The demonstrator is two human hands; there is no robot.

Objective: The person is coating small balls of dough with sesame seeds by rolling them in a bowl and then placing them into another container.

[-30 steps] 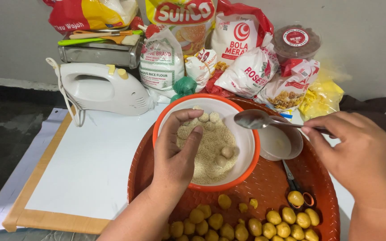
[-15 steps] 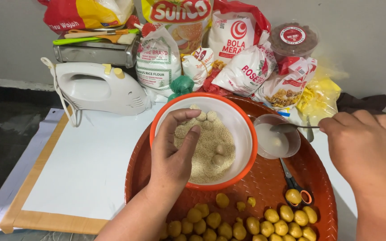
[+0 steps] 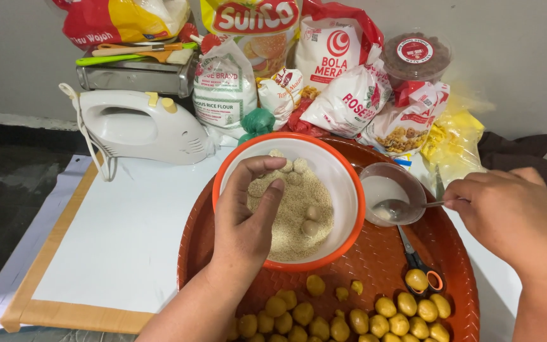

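The yellow dough balls (image 3: 349, 316) are cut off by the lower edge on the orange tray (image 3: 451, 278). The left hand (image 3: 245, 218) is curled, fingertips pinched in the crumbs of the orange bowl (image 3: 349, 190); anything pinched is hidden. A spoon (image 3: 406, 206) is gripped by the right hand (image 3: 508, 215), handle lying sideways, its tip in the small cup (image 3: 390, 190). The mixer (image 3: 140, 126) lies beyond.

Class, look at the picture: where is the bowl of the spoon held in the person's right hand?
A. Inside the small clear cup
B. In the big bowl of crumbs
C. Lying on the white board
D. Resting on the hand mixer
A: the right hand holds the spoon by its handle, and its bowl end sits inside the small clear cup, beside the orange-rimmed bowl where the left hand is.
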